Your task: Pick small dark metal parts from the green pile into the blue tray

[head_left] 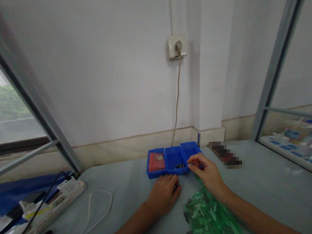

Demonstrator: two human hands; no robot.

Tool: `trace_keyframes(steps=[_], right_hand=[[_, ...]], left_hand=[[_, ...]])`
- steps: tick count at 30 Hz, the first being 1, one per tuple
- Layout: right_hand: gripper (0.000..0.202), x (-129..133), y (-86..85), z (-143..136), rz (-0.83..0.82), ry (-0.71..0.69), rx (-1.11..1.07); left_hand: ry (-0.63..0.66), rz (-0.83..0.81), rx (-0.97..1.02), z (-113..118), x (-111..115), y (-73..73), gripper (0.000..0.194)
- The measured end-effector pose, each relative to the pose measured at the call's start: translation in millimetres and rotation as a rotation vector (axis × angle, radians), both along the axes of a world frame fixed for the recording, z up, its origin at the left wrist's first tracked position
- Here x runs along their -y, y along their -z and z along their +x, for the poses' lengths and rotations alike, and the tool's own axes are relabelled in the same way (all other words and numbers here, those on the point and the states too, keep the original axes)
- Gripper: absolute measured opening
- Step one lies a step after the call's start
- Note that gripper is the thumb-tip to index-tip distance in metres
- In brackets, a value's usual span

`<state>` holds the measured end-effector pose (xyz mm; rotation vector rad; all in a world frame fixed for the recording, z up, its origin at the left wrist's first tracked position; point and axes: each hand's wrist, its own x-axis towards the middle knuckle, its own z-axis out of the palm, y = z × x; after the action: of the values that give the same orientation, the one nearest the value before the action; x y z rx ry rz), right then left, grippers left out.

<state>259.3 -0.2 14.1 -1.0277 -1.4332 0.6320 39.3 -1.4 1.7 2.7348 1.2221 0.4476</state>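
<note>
My left hand [163, 192] rests on the table just in front of the blue bins, its fingers curled round small dark metallic pieces [175, 188] that show by the thumb. My right hand [207, 171] is raised at the near edge of the right blue bin [191, 150], thumb and forefinger pinched together; whatever they hold is too small to make out. In the middle blue bin [173, 154] lie several small dark metal parts [180, 165]. The left blue bin [148, 165] holds red packets [156, 161]. Below my right forearm lies a green plastic bag [209, 214] with many small clear pieces.
At left are a power strip [69, 200] with a white charger [68, 185] and a looped white cable [110, 198]. A blurred-out dark object [226, 155] lies right of the bins. Another power strip [289, 149] stands far right. A cord [177, 95] hangs from the wall socket [172, 47].
</note>
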Motion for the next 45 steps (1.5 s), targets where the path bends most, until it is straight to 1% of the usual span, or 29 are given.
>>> trace_keyframes(steps=[3,9,15,20,24,27,32,37,41,45], right_hand=[[0.013,1.5,-0.5,-1.5,-0.009,-0.008,-0.032],[0.024,10.0,-4.7,-9.7,-0.154,-0.126,-0.191],[0.032,9.6,-3.7,-11.8,-0.202,-0.208,-0.274],[0.035,6.0,-0.7,-11.8,-0.245,-0.210,-0.353],[0.037,7.6,-0.6,-11.3,-0.286,-0.203,-0.371],[0.037,8.8,-0.2,-11.1,-0.270,-0.179,-0.341],[0.037,8.2,1.7,-11.3,-0.184,-0.139,-0.188],[0.026,11.1,1.3,-11.5,-0.074,-0.037,-0.017],[0.021,16.9,-0.6,-12.0,0.027,-0.007,0.118],[0.023,19.6,-1.6,-11.9,0.025,-0.004,0.122]], left_hand=[[0.000,-0.009,0.012,-0.1,0.0,0.1,0.005],[0.009,0.010,0.024,-0.5,0.5,2.1,0.006],[0.002,0.000,0.010,-0.7,-0.5,2.1,0.006],[0.002,-0.001,0.012,-0.8,-0.2,2.6,0.007],[0.003,0.001,0.011,-0.1,0.5,2.1,0.007],[0.005,0.000,0.006,0.5,0.5,2.1,0.006],[0.000,0.006,0.022,0.9,0.6,3.3,0.006],[-0.002,0.005,0.011,1.4,0.8,1.9,0.006],[-0.001,-0.002,0.004,1.3,1.1,0.1,0.006],[0.010,0.002,0.011,0.9,1.1,0.0,0.006]])
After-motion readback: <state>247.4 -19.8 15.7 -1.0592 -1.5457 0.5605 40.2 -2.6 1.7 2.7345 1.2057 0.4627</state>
